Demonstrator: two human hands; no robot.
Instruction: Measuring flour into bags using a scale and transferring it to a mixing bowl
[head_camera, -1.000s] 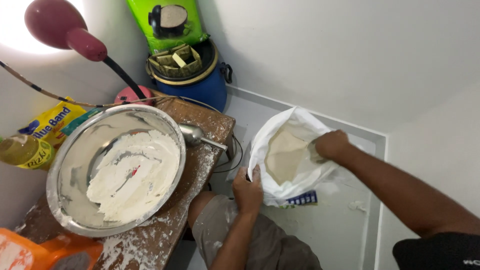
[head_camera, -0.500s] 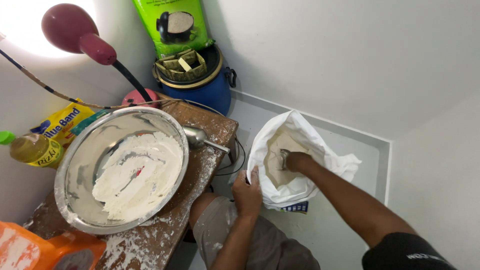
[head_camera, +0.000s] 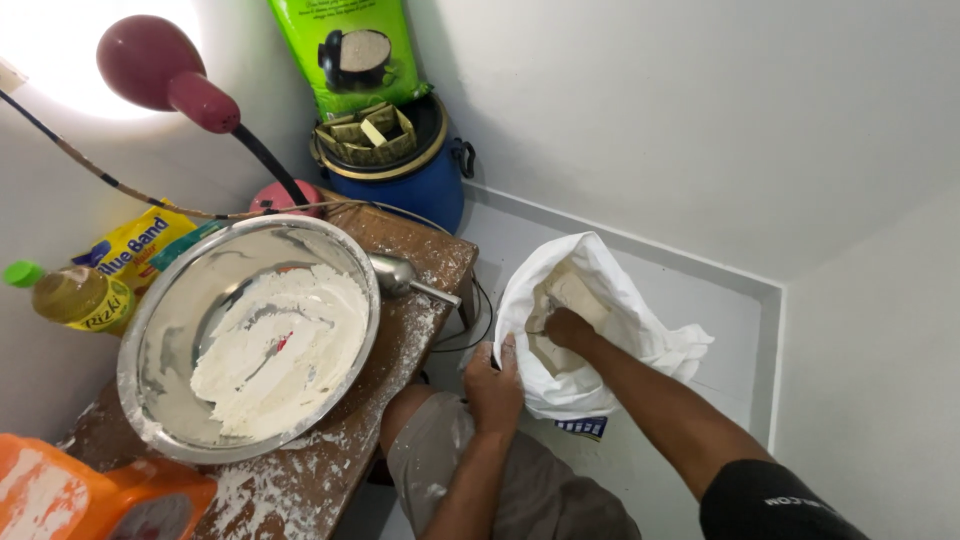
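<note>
- While the white sack (head_camera: 600, 330) stands open on the pale floor (head_camera: 720, 330) to the right of the wooden table (head_camera: 400, 250), its near rim is gripped by the left hand (head_camera: 495, 385), fingers closed on the cloth edge.
- The right hand (head_camera: 565, 328) is sunk inside the sack's mouth, down against the pale flour (head_camera: 570, 292); whether its fingers are spread or cupped around flour cannot be told, since they are partly buried and hidden by the sack wall.
- The step in hand is judged to be scooping from the sack: the mouth is held open on one side and the contents are reached on the other.
- A wide steel bowl (head_camera: 180, 330) sits on the table at the left, already holding a heap of white flour (head_camera: 285, 350), with loose powder scattered on the wood around it.
- A metal scoop (head_camera: 400, 275) lies on the table just beside the bowl's right rim, untouched.
- What follows is judged to call for a cupped, level lift out of the sack, a steady hold on the rim so that the mouth does not fold in, and a carry leftward over the table edge to the bowl without spilling.
- At the far side, a blue drum (head_camera: 410, 185) with a green packet (head_camera: 350, 55) above it, a red lamp (head_camera: 160, 65), a yellow packet (head_camera: 135, 245) and an oil bottle (head_camera: 75, 295) are seen.
</note>
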